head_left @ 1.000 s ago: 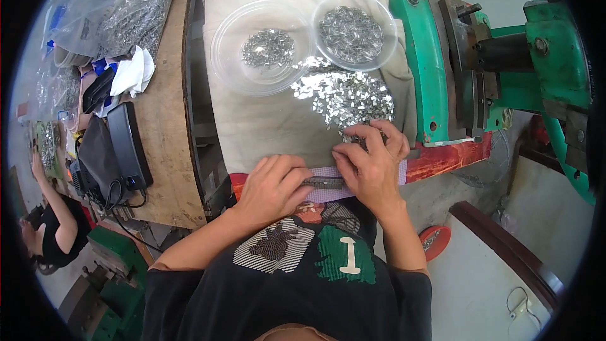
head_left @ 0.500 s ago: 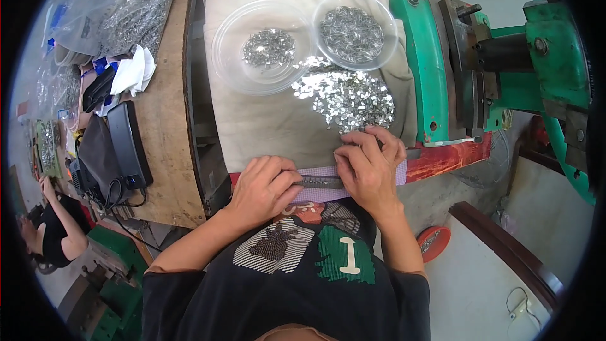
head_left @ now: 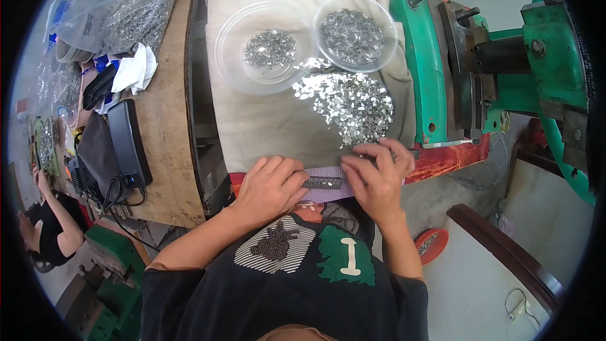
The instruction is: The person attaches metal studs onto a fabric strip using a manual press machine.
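The left hand [head_left: 271,183], palm down, pinches a dark, narrow slotted bar [head_left: 323,182] over lilac checked cloth [head_left: 325,172]; the right hand [head_left: 379,180], fingers bent, hovers by its free end, grip contents not determinable. Beyond lie piled silver metal chips [head_left: 356,104], then a wide round clear plastic tub [head_left: 228,63] and a smaller clear tub [head_left: 389,35], both holding small silver parts [head_left: 270,49].

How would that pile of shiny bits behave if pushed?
The bits would likely spread, lying loose. They look small and flat, so probably light and unlikely to roll. The cloth beneath, already rumpled at its far edge, might bunch up.
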Available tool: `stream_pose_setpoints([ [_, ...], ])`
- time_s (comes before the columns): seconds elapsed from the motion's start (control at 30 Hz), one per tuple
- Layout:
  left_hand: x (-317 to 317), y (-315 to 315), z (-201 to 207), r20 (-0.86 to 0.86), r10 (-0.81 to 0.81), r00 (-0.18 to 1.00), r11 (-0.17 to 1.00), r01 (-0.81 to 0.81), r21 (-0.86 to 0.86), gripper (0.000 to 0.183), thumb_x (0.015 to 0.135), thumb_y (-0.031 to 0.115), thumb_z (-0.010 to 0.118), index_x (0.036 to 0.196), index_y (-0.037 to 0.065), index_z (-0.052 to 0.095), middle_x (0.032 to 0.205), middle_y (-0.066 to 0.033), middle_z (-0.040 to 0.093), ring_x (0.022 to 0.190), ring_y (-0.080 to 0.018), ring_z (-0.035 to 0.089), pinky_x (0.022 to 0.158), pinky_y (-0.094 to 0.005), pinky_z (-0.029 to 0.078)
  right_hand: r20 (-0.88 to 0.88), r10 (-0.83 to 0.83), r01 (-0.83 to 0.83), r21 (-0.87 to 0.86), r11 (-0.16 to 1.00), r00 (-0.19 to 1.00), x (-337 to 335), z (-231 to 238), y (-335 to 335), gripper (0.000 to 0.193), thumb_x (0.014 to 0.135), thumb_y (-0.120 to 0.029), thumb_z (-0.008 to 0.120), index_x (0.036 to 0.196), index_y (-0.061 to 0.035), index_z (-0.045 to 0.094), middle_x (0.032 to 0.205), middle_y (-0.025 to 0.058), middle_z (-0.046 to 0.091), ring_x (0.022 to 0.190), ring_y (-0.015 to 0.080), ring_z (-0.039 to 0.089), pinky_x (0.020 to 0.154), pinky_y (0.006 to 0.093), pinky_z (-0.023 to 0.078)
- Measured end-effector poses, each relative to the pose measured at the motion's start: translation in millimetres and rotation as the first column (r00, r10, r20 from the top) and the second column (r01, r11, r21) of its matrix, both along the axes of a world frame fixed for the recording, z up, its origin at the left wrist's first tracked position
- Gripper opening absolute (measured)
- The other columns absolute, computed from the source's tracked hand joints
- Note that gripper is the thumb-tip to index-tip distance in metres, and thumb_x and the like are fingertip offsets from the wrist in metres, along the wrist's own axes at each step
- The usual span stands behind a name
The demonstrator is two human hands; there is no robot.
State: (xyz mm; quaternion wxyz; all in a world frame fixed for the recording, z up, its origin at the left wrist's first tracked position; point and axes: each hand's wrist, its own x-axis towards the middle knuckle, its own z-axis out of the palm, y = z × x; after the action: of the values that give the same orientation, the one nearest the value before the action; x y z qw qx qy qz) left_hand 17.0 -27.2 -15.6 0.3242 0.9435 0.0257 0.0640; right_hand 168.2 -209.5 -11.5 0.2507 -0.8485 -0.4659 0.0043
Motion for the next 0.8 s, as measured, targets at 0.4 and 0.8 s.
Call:
stream_pose_setpoints([
  [0.4, 1.9, 1.0, 4.3, 0.028, 0.041, 0.999, 0.998, -0.040, -0.046, 0.027, 0.074, 0.019, 0.079, 0.096, 0.009, 0.067, 0.098, -0.0041, 0.061, 0.090, -0.0234, 0.059, 0.077, -0.0364, 0.044, 0.057, -0.118, 0.120, -0.022, 0.993, 0.991, 5.3, 2.0, 28.1, 0.011, 0.074, -0.020, 0.079, 0.083, -0.0173, 0.073, 0.110, -0.0032, 0.064, 0.120, 0.0270, 0.047, 0.098, 0.0467, 0.025],
  [0.8, 20.3, -17.6, -9.8, 0.100, -0.036, 0.994, 0.999, 0.040, -0.032, 0.018, 0.077, 0.018, 0.078, 0.088, 0.010, 0.066, 0.093, -0.0020, 0.062, 0.085, -0.0215, 0.059, 0.075, -0.0343, 0.043, -0.065, -0.073, 0.075, 0.033, 0.997, 0.995, 1.6, 4.7, 20.4, 0.016, 0.072, -0.013, 0.079, 0.086, -0.0158, 0.073, 0.106, -0.0024, 0.066, 0.118, 0.0307, 0.049, 0.100, 0.0453, 0.028],
])
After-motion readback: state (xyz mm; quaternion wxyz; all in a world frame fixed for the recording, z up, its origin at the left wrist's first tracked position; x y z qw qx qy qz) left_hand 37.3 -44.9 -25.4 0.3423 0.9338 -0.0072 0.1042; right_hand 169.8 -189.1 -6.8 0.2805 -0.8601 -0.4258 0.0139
